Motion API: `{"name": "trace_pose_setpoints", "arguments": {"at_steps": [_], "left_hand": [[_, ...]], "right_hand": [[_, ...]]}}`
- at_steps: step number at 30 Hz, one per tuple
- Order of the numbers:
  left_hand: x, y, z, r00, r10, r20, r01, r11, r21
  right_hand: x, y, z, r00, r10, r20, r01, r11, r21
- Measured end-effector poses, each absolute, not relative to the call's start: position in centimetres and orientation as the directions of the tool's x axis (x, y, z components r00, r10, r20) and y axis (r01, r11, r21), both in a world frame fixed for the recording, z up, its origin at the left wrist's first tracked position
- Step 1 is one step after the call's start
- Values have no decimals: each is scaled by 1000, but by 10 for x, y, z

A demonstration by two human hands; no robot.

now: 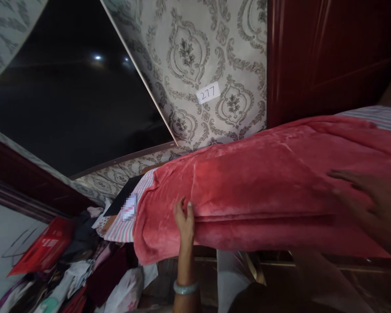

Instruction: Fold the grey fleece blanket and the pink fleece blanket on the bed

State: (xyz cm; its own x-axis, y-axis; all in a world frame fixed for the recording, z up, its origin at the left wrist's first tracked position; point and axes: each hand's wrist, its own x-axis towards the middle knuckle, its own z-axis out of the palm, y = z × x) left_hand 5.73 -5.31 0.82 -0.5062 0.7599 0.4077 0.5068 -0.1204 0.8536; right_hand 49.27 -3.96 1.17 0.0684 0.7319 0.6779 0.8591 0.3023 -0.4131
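Note:
A plush coral-red blanket (247, 187) is spread across a striped cloth (121, 231), with a folded section on top of it. My left hand (184, 219) rests at the left edge of that folded section, its fingers slightly bent and apart from the thumb. Over the right part of the blanket, my right hand (361, 195) is stretched out with the fingers extended and smeared by motion. I cannot tell whether the right hand touches the fabric.
Behind the blanket are a patterned wall with a "277" paper label (208, 92), a large black screen (74, 87) and a dark red wooden panel (313, 56). Clothes (81, 234), a red bag (44, 248) and a white plastic bag (125, 293) are piled at the lower left.

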Motion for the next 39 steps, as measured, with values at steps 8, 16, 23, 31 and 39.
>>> {"name": "trace_pose_setpoints", "arguments": {"at_steps": [8,16,23,31,39], "left_hand": [[127,-15,50,11,907,421,885,-205,419],[123,-5,10,-28,975,219,920,-61,386],[123,-6,8,-36,966,258,906,-77,417],[124,-6,6,-40,960,276,902,-84,423],[124,-7,6,-40,959,281,906,-84,415]], "right_hand": [[414,14,34,-248,721,647,842,491,-225],[432,22,-42,-169,820,547,857,396,-329],[429,16,-34,-168,806,568,863,398,-310],[399,-5,-12,-331,770,545,688,592,-419],[352,-12,-7,-364,718,594,598,669,-442]]}}
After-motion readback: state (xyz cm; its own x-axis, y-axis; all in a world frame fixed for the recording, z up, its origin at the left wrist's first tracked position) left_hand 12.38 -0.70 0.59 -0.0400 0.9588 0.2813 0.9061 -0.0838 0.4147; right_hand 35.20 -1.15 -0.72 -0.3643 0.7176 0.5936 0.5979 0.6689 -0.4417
